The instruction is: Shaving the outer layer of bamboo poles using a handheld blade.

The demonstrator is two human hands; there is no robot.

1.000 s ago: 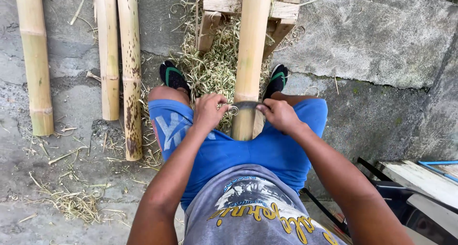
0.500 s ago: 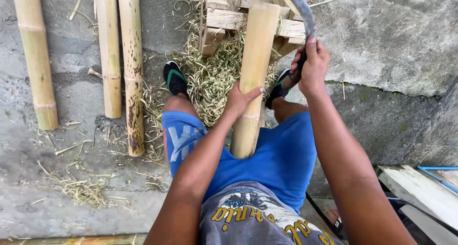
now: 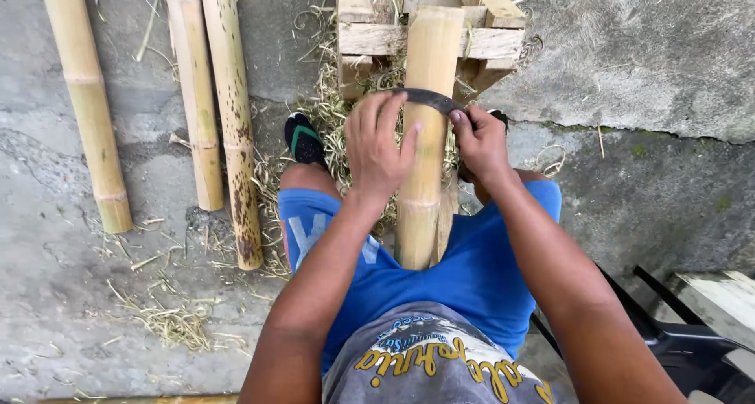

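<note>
Lowered since the earlier frame, right hand [image 3: 481, 143] grips the curved blade's [image 3: 429, 99] right end; left hand [image 3: 379, 143] closes on its left end across the bamboo [image 3: 425, 136].

Wooden frame [image 3: 370, 38] blocks your reach ahead past the bamboo pole [image 3: 421, 160]; bare concrete floor [image 3: 653, 66] right lies open.

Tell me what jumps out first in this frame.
At centre, both hands grip a dark curved blade laid across a thick bamboo pole: the left hand on one end, the right hand on the other. The pole leans from between the person's knees up onto a wooden frame ringed by shavings. Three more bamboo poles lie on the concrete at left.
</note>
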